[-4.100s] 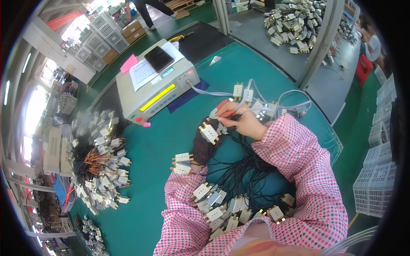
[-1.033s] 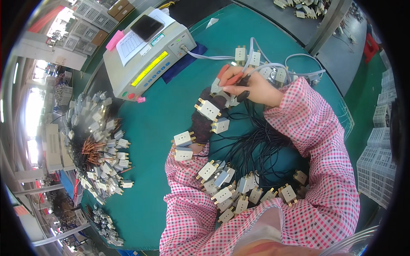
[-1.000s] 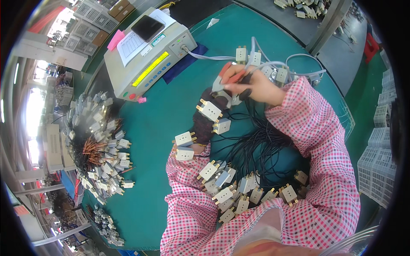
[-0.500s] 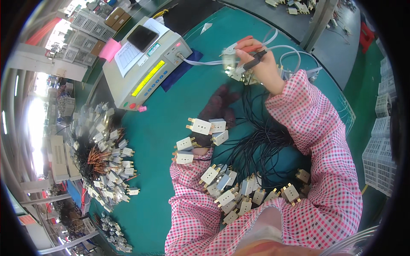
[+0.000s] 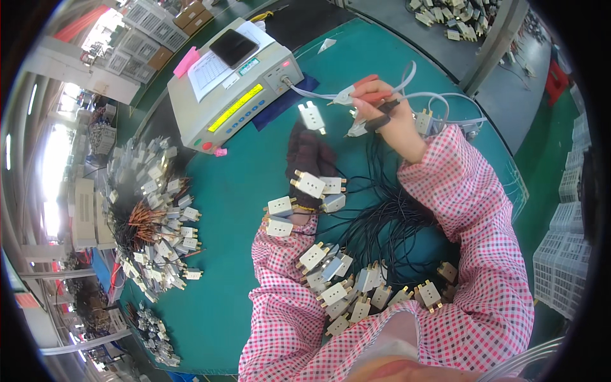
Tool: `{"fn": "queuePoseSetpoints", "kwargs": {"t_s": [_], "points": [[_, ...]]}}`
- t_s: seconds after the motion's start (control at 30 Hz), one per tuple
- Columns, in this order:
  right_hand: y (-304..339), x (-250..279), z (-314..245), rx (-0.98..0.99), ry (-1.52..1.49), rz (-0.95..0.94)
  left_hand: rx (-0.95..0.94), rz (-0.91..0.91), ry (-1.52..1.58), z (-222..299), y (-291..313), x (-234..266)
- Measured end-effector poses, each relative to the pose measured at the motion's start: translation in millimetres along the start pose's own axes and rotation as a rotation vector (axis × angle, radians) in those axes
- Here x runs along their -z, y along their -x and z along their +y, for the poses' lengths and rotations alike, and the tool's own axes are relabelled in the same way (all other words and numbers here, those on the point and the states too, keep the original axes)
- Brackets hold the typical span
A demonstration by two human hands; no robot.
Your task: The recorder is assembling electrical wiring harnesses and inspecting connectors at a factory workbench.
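My left hand [image 5: 309, 156], in a dark glove, reaches forward over the green bench top. At its fingertips is a white plug connector [image 5: 312, 117] with metal pins, apparently gripped from below; the grip is partly hidden. My bare right hand [image 5: 398, 124] is closed round a red-handled test clip [image 5: 369, 88] and a black-handled clip [image 5: 380, 121], both on grey leads. Several white connectors [image 5: 310, 184] lie across my left wrist. More connectors [image 5: 335, 293] lie before my chest, and their black wires [image 5: 394, 213] bunch between my forearms.
A tester [image 5: 232, 105] with a lit yellow display stands at the back left, bearing a phone [image 5: 233, 48] and paper. A large heap of wired connectors [image 5: 156, 223] is at left. A metal post [image 5: 493, 51] rises at the back right; white crates [image 5: 563, 254] stand beyond the right edge.
The white connector has come away from the clips and moved left, toward the tester. My left hand has shifted left with it. My right hand still holds the clips, slightly lower.
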State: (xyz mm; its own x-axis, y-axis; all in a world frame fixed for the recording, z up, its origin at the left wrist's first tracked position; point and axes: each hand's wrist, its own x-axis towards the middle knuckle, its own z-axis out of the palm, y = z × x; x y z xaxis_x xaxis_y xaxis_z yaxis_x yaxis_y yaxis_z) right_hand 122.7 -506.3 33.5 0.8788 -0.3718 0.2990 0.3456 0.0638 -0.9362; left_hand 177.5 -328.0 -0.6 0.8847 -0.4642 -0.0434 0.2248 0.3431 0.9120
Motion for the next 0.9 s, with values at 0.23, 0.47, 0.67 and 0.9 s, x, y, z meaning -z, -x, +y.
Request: {"fn": "queuePoseSetpoints", "kwargs": {"t_s": [0.23, 0.47, 0.67, 0.9], "points": [[0.3, -24.8, 6.5, 0.104, -0.007, 0.087, 0.093, -0.195, 0.175, -7.9, -7.6, 0.0], [4.3, -31.4, 10.0, 0.097, 0.019, 0.086, -0.127, -0.234, 0.336, -21.2, -17.3, -1.9], [5.1, -32.0, 16.8, 0.018, -0.004, 0.051, -0.086, -0.259, 0.405, -27.0, -22.8, 10.1], [5.3, -31.5, 17.3, 0.099, 0.09, 0.014, -0.08, -0.278, 0.404, -27.5, -26.9, 18.9]]}}
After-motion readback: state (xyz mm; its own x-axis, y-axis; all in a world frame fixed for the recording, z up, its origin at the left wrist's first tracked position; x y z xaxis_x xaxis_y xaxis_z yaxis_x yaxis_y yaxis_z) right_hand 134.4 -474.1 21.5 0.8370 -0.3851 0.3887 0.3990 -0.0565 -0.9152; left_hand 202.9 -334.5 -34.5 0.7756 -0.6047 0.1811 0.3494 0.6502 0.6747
